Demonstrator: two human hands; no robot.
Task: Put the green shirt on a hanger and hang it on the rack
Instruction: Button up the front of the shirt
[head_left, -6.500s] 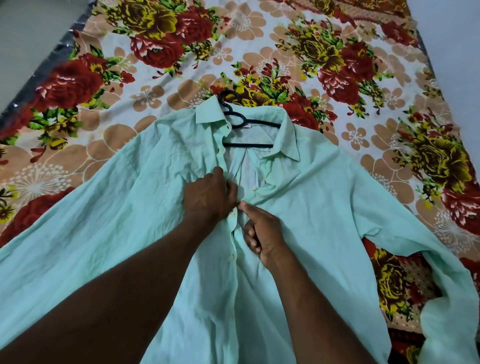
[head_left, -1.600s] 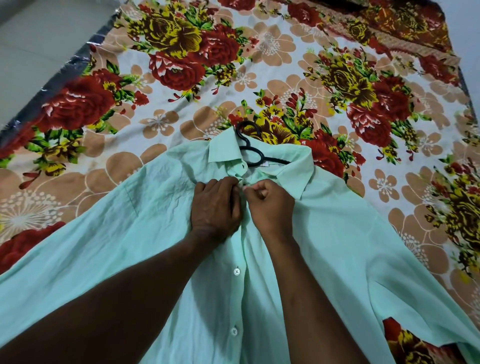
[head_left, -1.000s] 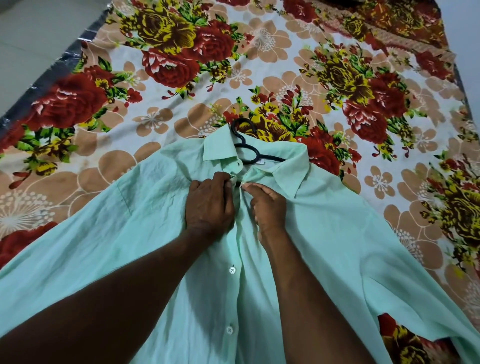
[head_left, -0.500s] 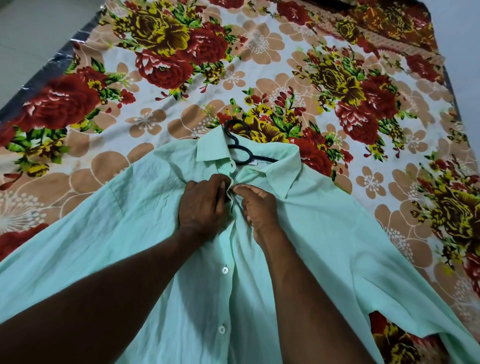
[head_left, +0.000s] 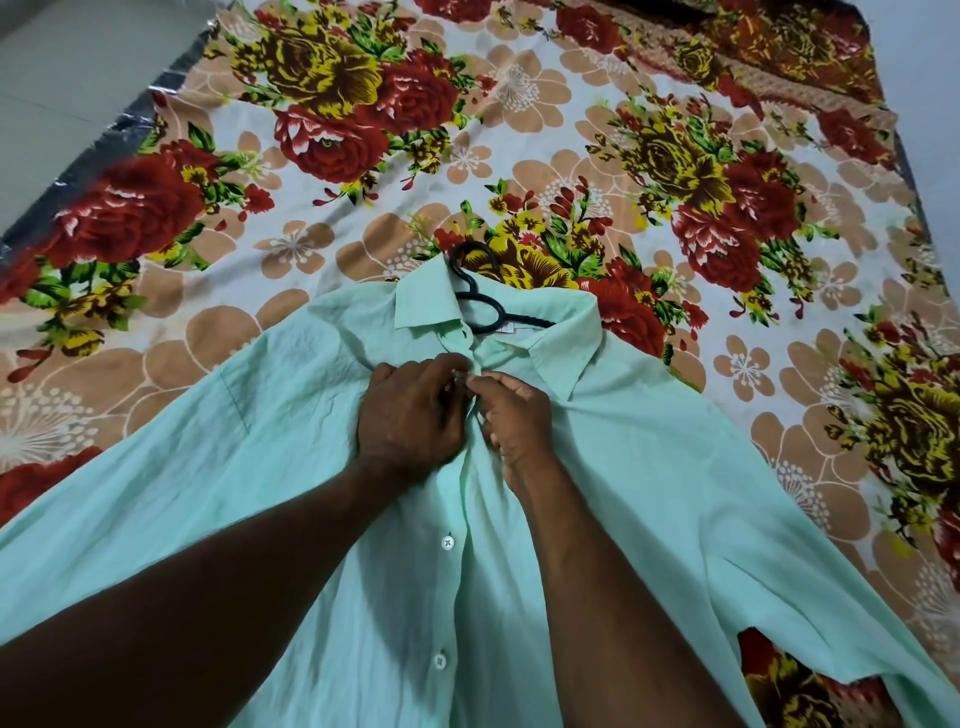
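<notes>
– Under the collar (head_left: 426, 299), where the two hands are meeting, what is getting lost from sight?

– Exactly the spot they are working on. The left hand (head_left: 410, 415) and the right hand (head_left: 514, 410) are both pinching the front edges of the green shirt (head_left: 675, 467) with curled fingers, knuckles nearly touching. Whatever is sitting between the fingertips is too covered to make out.

– And the hanger (head_left: 483, 306)?

– Only its black hook and a short stretch of one arm are showing in the neck opening. Everything else is lying inside the shirt, hidden by cloth.

– How is the shirt lying?

– It is lying flat, front up, on the floral sheet (head_left: 363, 130), with the collar pointing away from the person. Two white buttons (head_left: 447, 542) are showing on the placket below the hands, between the forearms. Both sleeves and the hem are running out of the picture at the left, right and bottom edges.

– What about room for moving?

– Beyond the hook, the sheet is spreading wide ahead and to both sides of the shoulders. Its left edge is meeting a grey floor (head_left: 62, 67) in the upper left corner, and its right edge is slanting down the upper right corner.
</notes>
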